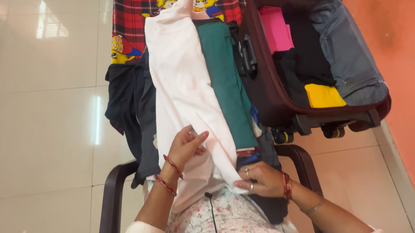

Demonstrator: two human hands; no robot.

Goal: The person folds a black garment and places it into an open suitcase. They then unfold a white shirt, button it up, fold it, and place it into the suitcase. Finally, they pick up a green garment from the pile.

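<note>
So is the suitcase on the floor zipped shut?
No, the maroon suitcase lies open, with pink, black and yellow folded clothes showing inside it.

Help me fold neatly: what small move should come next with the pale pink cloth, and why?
Probably smooth it flat first: the pale pink cloth lies long over the clothes pile, the left hand pinching its middle, the right hand pressing its near edge.

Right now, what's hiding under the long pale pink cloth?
Under the pale pink cloth lie a green garment on one side and dark grey clothes on the other. Both hands, left and right, grip its near end. Whatever sits beneath its middle is covered.
</note>
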